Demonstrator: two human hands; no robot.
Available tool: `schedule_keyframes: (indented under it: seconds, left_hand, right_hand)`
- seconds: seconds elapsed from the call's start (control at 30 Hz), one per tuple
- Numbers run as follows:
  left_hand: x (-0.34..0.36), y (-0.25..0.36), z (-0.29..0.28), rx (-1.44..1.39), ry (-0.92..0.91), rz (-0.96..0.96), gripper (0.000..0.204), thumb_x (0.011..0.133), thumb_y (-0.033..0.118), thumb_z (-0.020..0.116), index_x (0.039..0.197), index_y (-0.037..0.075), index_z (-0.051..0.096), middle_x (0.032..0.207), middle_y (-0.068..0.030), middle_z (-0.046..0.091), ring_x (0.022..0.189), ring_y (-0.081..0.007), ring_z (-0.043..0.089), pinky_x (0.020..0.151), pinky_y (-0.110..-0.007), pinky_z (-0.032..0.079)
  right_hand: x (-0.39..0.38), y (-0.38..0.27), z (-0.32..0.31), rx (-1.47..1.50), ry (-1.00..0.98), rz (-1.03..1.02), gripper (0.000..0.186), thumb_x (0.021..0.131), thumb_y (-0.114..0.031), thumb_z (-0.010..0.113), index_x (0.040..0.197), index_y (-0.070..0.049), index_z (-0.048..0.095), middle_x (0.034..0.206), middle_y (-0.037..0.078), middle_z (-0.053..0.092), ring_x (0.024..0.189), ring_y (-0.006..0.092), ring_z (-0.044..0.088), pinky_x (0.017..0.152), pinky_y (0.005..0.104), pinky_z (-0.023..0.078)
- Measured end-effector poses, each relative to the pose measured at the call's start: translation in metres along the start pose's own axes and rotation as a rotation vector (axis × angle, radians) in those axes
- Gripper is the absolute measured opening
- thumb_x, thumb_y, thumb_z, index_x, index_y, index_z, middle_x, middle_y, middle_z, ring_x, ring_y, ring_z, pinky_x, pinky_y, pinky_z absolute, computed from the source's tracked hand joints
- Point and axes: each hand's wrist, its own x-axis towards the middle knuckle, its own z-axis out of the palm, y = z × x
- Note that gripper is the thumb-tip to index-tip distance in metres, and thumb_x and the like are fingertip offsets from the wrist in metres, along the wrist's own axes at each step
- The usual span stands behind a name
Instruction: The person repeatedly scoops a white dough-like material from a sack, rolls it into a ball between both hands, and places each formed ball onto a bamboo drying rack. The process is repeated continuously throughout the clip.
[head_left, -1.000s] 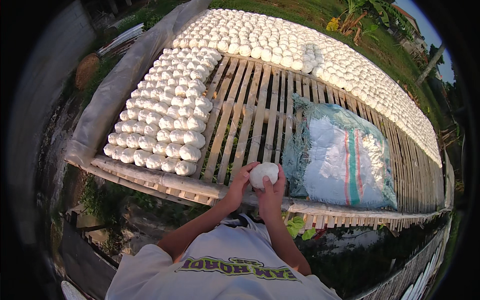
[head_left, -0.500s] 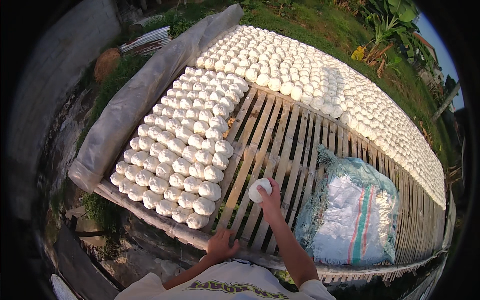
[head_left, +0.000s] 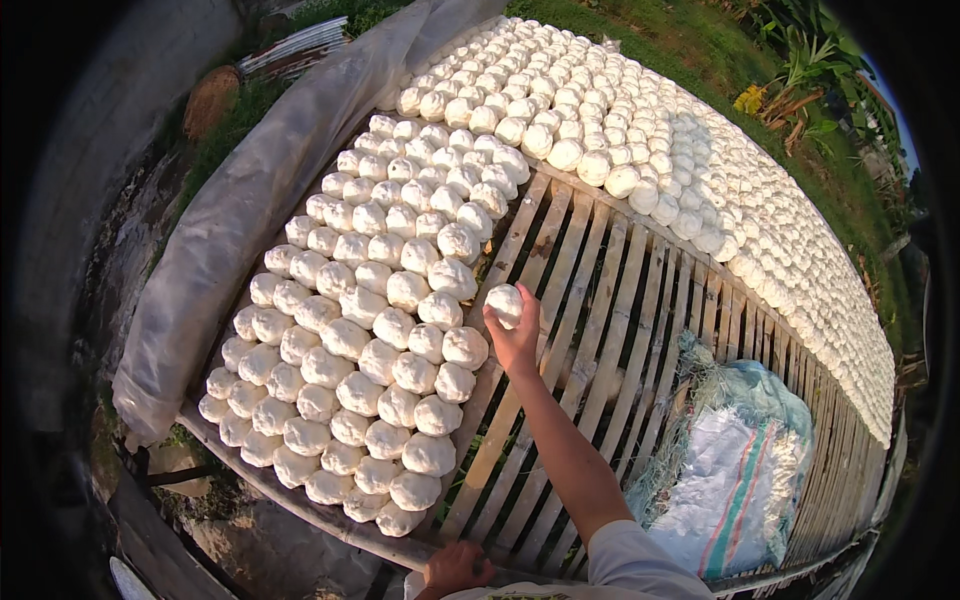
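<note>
My right hand (head_left: 515, 342) reaches out over the bamboo slat rack (head_left: 548, 372), thumb and fingers closed round a white, rounded lump (head_left: 504, 303). Just left of that hand, rows of similar white lumps (head_left: 345, 338) sit packed on the slats. The nearest of them is a little apart from the held one. Low in the picture my left hand (head_left: 460, 567) is curled on the rack's near edge rail, its fingertips partly hidden. What the lumps are made of does not show plainly.
A wide band of white lumps (head_left: 690, 190) covers the rack's far side. Rolled plastic sheeting (head_left: 240, 220) lies along the left edge. At the right, a frayed woven sack (head_left: 735, 480) with white and blue-green parts rests on the slats. Grass and plants stand beyond.
My right hand has moved forward and slightly left with the white lump, its arm stretching further. The view has shifted forward; my left hand stays on the near rail.
</note>
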Motion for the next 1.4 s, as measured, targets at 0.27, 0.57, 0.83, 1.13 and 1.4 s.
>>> schedule_keyframes:
  seconds: [0.27, 0.57, 0.83, 1.13, 1.4]
  left_hand:
    - [0.003, -0.008, 0.004, 0.045, 0.079, 0.121, 0.024, 0.074, 0.028, 0.082, 0.088, 0.015, 0.066, 0.079, -0.0081, 0.069, 0.072, -0.0315, 0.071, 0.06, -0.047, 0.058]
    - [0.001, 0.007, -0.005, 0.183, 0.036, 0.079, 0.023, 0.08, 0.029, 0.077, 0.092, 0.013, 0.066, 0.082, -0.0091, 0.068, 0.076, -0.0328, 0.071, 0.064, -0.049, 0.059]
    - [-0.003, -0.001, 0.01, 0.182, 0.212, 0.275, 0.023, 0.084, 0.023, 0.075, 0.102, 0.011, 0.067, 0.084, -0.0098, 0.068, 0.074, -0.034, 0.07, 0.064, -0.05, 0.055]
    - [-0.002, -0.004, 0.011, 0.108, 0.169, 0.203, 0.023, 0.09, 0.017, 0.072, 0.11, 0.008, 0.067, 0.086, -0.0073, 0.071, 0.073, -0.0263, 0.069, 0.068, -0.042, 0.054]
    - [0.044, 0.097, 0.078, -0.072, -0.156, 0.259, 0.023, 0.097, 0.014, 0.067, 0.116, 0.002, 0.062, 0.102, -0.0089, 0.067, 0.092, -0.0194, 0.065, 0.08, -0.037, 0.054]
  right_hand:
    - [-0.022, 0.021, 0.018, -0.245, 0.046, -0.067, 0.07, 0.109, -0.044, 0.054, 0.16, -0.001, 0.035, 0.163, 0.025, 0.036, 0.151, 0.0428, 0.035, 0.124, 0.0502, 0.032]
    - [-0.059, -0.02, -0.074, 0.095, -0.15, 0.173, 0.066, 0.115, -0.043, 0.039, 0.163, 0.002, 0.032, 0.169, 0.019, 0.035, 0.158, 0.031, 0.031, 0.129, 0.0393, 0.024]
    - [-0.306, -0.074, -0.306, 0.382, 0.182, 0.562, 0.049, 0.113, -0.038, 0.049, 0.139, 0.001, 0.062, 0.128, 0.014, 0.072, 0.115, 0.0228, 0.071, 0.099, 0.0353, 0.055]
    - [-0.48, -0.12, -0.456, 0.491, 0.954, 0.506, 0.036, 0.11, -0.029, 0.054, 0.129, 0.0, 0.065, 0.116, 0.012, 0.074, 0.099, 0.0218, 0.074, 0.084, 0.0358, 0.059]
    - [-0.531, -0.126, -0.551, 0.379, 1.051, 0.429, 0.034, 0.11, -0.026, 0.055, 0.127, 0.0, 0.065, 0.112, 0.01, 0.074, 0.095, 0.02, 0.073, 0.08, 0.0338, 0.058]
